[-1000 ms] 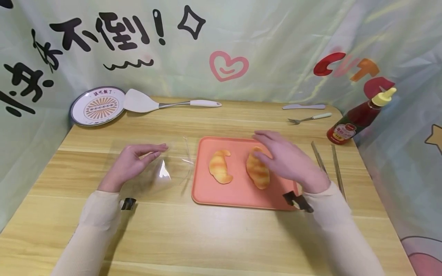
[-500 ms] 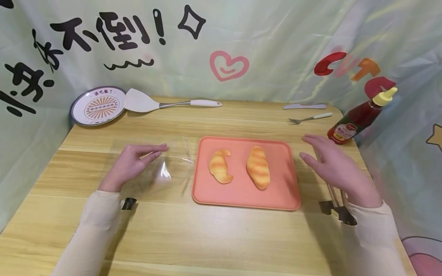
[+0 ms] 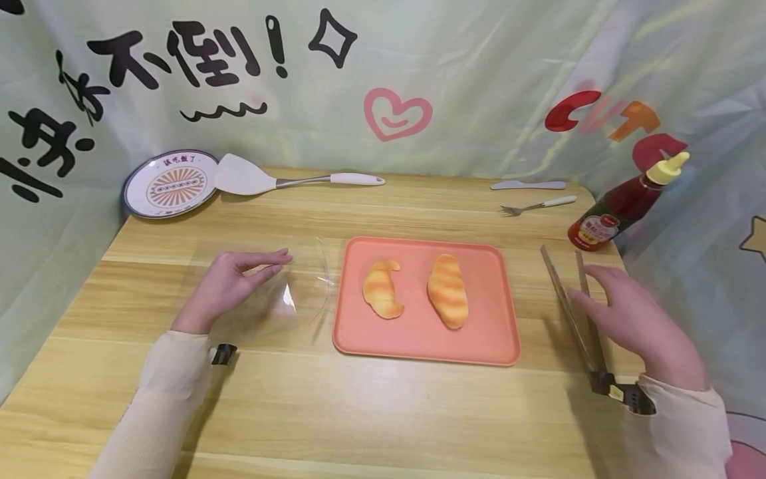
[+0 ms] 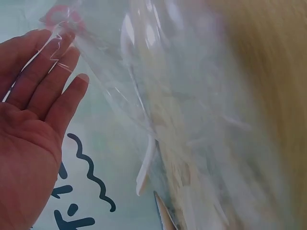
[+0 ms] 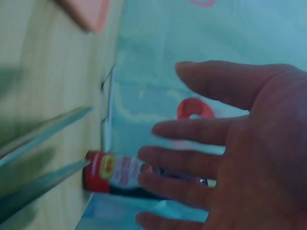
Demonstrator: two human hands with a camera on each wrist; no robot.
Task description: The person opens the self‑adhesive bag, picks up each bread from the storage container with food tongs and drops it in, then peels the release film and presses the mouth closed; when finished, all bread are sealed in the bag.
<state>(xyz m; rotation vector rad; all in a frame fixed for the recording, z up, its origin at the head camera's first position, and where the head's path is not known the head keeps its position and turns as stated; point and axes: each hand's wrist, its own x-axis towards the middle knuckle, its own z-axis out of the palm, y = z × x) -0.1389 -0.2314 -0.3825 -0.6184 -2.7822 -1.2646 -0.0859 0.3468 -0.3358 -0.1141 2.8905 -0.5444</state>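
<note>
My left hand is over a clear plastic bag, left of the pink tray. In the left wrist view its fingers are straight, and the transparent film overlaps their tips. Two croissant-like breads lie apart on the tray: a curved one on the left and a fuller one on the right. My right hand hovers at the metal tongs, which lie with arms spread. In the right wrist view its fingers are extended and hold nothing.
A ketchup bottle with a yellow cap stands at the back right, beyond the tongs. Left of it lie a fork and a knife. A white spatula and a round plate are at the back left, before a printed curtain.
My right hand has moved rightward from above the right bread, past the tray's edge, to the tongs. The left hand, the bag and the breads have stayed in place.
</note>
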